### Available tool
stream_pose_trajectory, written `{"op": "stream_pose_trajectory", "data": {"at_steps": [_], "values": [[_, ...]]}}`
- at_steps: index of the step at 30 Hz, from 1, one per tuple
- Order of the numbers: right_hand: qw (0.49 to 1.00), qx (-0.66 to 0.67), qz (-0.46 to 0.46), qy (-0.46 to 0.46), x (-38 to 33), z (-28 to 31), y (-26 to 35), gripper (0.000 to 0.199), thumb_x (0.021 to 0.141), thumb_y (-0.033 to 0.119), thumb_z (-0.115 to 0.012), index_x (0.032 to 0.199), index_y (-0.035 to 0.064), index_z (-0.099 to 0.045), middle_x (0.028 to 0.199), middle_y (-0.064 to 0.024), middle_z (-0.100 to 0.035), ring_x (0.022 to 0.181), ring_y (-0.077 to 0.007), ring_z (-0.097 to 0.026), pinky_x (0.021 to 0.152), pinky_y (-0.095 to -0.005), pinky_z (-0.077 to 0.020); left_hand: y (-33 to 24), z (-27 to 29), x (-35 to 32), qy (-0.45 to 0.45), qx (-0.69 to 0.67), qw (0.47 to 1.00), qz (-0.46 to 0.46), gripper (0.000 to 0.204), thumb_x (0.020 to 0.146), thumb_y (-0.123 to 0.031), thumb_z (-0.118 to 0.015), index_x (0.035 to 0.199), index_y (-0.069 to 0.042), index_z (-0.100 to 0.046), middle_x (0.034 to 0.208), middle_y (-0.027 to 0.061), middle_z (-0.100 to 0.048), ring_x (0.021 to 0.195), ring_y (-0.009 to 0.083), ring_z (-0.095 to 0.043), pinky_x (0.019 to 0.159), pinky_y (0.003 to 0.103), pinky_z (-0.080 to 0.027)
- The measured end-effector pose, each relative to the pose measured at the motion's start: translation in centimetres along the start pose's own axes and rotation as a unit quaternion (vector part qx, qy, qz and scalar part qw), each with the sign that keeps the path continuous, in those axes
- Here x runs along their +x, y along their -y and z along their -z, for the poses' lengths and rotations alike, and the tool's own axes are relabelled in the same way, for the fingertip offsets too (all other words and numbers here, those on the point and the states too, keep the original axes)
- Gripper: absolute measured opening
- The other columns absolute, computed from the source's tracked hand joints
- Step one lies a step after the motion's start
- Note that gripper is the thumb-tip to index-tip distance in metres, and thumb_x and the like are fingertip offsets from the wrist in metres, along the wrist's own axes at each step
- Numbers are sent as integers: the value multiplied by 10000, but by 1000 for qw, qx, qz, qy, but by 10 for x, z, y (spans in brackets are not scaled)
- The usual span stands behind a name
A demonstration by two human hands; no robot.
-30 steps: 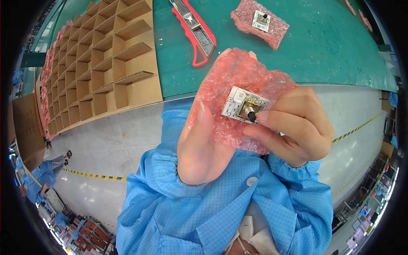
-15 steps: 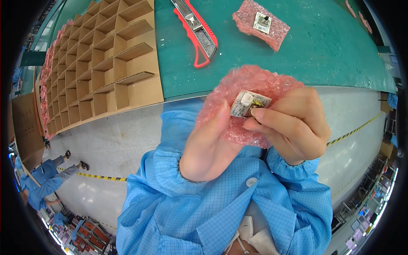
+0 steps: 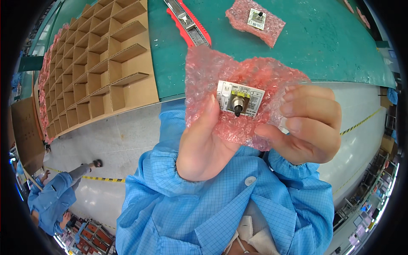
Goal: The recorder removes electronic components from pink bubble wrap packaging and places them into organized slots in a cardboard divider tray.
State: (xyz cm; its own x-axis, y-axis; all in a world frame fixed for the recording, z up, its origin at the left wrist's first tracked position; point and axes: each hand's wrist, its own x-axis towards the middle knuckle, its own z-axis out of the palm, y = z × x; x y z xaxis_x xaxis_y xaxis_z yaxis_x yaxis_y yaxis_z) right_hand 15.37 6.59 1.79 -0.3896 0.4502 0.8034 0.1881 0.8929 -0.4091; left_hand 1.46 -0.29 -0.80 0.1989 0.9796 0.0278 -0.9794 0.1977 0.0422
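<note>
My left hand (image 3: 202,140) holds a sheet of pink bubble wrap (image 3: 199,76) from below, its thumb pressing the left edge of a small white circuit board (image 3: 255,100). This board lies on the wrap and carries a metal-collared knob component with a dark shaft, a yellow-green part and a white connector. My right hand (image 3: 310,123) is beside the wrap's right side, its fingers loosely curled and the thumb apart from them. The right hand appears to hold nothing. Where its fingertips overlap the wrap, I cannot tell whether they touch it.
On the green table (image 3: 340,55) lies a red utility knife (image 3: 189,23), partly behind the wrap. Another circuit board (image 3: 257,19) rests on pink bubble wrap (image 3: 272,36) farther back. A cardboard divider grid (image 3: 97,63) stands at left. A person in blue (image 3: 53,195) is on the floor area beyond.
My right fingers have come off the board and moved right. The wrap is spread wider and the board's knob now shows. The person at left has changed position.
</note>
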Motion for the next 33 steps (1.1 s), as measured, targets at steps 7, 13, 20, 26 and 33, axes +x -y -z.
{"op": "stream_pose_trajectory", "data": {"at_steps": [7, 13, 20, 26, 33], "values": [[1000, -6, 18, 19, 2, 1, -4, 437, 585, 180, -827, 894, 72, -538, 833, -94, -566, 725, -232, -566, 610, -337, -501, 3, -9, -3, -70, 171, 982, -48, 536, 957, -311, -377, 1377, -14, -226, 1385, 144, -339, 1272, 256, -356, 1045, 404, -305], [999, -6, 6, 31, 5, 0, -2, 368, 572, 167, -820, 847, 73, -593, 835, -98, -568, 727, -228, -562, 622, -333, -493, 5, -17, 1, -59, 168, 982, -60, 552, 955, -323, -387, 1380, -19, -211, 1390, 162, -318, 1276, 261, -350, 1039, 404, -318], [999, 11, -22, 39, 9, -4, -3, 330, 562, 149, -807, 838, 61, -650, 815, -86, -559, 706, -214, -539, 601, -307, -456, 2, 1, -1, 25, 154, 988, -23, 501, 981, -358, -244, 1395, -77, -216, 1412, 145, -295, 1279, 293, -337, 1038, 443, -322], [999, 6, 4, 49, 4, -12, -10, 339, 561, 115, -796, 862, 27, -667, 717, -66, -547, 657, -190, -503, 539, -284, -387, 9, 7, 0, -59, 42, 997, -32, 482, 977, -301, -317, 1367, -30, -231, 1337, 140, -384, 1224, 240, -409, 999, 381, -371], [990, 54, -105, 75, 7, -12, -27, 142, 790, 125, -659, 833, 2, -600, 729, -46, -542, 691, -143, -490, 613, -237, -377, 11, -9, 3, -60, 142, 986, -67, 523, 975, -328, -312, 1380, -15, -207, 1374, 131, -339, 1271, 240, -351, 1054, 409, -290]]}}
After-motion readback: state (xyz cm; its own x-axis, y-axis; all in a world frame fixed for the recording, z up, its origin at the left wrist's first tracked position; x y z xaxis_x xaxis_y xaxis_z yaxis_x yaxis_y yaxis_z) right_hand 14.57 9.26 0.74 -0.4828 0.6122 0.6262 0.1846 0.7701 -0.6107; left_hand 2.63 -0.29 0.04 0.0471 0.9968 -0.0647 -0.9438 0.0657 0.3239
